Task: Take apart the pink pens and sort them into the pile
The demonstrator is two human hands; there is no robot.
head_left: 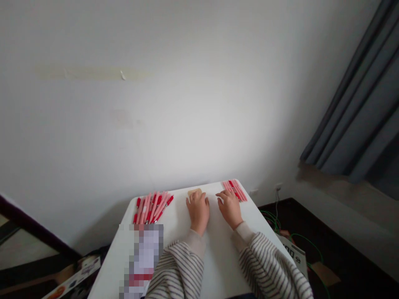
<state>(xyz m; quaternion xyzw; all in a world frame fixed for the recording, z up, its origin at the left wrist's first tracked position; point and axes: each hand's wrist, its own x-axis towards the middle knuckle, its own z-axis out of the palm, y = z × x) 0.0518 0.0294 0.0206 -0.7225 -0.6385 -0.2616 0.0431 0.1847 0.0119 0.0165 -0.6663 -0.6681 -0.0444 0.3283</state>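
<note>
Resting flat and released on the surface [218, 249]: left hand [198, 211] touching tan pad [194, 192], right hand [230, 207] beside far-right-corner pens [235, 189], probably sorting.

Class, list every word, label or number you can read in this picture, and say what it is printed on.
None can be read for certain.
White box on the floor right of the table: dark print, too small to read.
Printed carton at lower left: blurred.
Red pens and pink pens: no legible marking.
</note>
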